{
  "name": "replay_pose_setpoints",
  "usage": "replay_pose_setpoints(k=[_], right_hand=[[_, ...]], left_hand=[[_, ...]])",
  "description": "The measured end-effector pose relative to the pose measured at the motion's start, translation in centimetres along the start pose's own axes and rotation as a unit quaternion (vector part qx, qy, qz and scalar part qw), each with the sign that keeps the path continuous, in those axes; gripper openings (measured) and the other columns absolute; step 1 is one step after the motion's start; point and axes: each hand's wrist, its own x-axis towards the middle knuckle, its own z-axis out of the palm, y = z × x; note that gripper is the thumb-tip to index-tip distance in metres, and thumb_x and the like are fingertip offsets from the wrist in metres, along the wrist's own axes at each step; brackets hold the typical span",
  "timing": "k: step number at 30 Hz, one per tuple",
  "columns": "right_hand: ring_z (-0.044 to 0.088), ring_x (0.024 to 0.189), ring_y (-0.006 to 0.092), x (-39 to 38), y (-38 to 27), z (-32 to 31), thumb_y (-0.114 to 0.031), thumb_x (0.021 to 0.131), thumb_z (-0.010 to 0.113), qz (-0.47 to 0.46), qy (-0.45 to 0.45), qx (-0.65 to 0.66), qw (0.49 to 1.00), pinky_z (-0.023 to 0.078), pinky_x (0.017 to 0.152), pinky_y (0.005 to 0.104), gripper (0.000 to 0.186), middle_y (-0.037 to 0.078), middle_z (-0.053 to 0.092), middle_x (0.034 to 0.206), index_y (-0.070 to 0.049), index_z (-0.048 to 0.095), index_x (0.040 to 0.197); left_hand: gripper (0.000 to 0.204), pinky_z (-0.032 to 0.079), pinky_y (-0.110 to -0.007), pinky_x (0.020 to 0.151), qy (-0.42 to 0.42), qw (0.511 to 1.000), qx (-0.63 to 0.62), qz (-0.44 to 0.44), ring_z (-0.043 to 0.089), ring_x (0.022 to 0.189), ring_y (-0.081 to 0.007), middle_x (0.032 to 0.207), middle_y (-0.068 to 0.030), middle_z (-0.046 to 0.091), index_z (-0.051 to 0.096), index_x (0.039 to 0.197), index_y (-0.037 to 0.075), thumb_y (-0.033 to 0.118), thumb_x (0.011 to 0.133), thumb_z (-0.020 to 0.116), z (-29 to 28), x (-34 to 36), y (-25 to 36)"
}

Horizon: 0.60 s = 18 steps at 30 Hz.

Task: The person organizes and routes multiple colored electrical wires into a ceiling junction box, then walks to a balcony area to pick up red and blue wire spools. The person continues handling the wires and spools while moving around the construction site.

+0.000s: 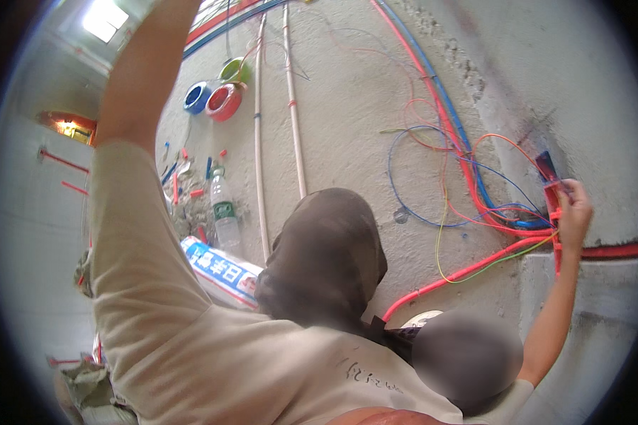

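Note:
My right hand [575,202] is at a red electrical box [553,219] at the right, fingers pinched near its upper end beside a dark blue piece [546,164]; what they grip is unclear. Thin loose wires [475,202], red, blue and yellow-green, loop out from the box over the concrete. Red conduits [439,283] and a blue conduit [457,134] run into it. My left arm rises past the top edge at the left, so that hand is out of view.
Wire rolls [223,103], blue, red and green, lie at upper left near two pale pipes [294,142]. A plastic bottle [223,212], a white-and-blue package [216,273] and scattered offcuts [176,188] lie below them. A concrete ledge [595,304] is at lower right.

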Motion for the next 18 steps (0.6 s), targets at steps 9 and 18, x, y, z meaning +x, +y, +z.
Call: replay_pose_setpoints(k=[9, 18], right_hand=[[0.060, 0.115, 0.0145, 4.1, -1.5, -16.3, -0.020, 0.103, 0.059, -0.042, 0.134, -0.202, 0.969, 0.041, 0.102, 0.0290, 0.036, 0.006, 0.067, 0.127, -0.002, 0.067, 0.132], [0.066, 0.097, 0.0273, -1.6, 6.4, -4.4, -0.026, 0.103, 0.060, 0.073, 0.166, -0.186, 0.966, 0.049, 0.091, 0.0363, 0.035, 0.020, 0.071, 0.108, 0.006, 0.067, 0.113]], left_hand=[[0.037, 0.054, -0.040, 0.075, 0.024, 1.000, -0.017, 0.011, 0.068, 0.077, -0.0235, 0.090, -0.0128, 0.070, 0.076, 0.106, 0.005, 0.040, 0.095, 0.069, -4.6, 4.9, 6.4], [0.046, 0.057, -0.044, 0.080, -0.103, 0.992, 0.080, -0.005, 0.072, 0.084, -0.0266, 0.100, -0.0163, 0.075, 0.076, 0.113, 0.005, 0.046, 0.093, 0.071, -4.2, 3.2, 9.1]])
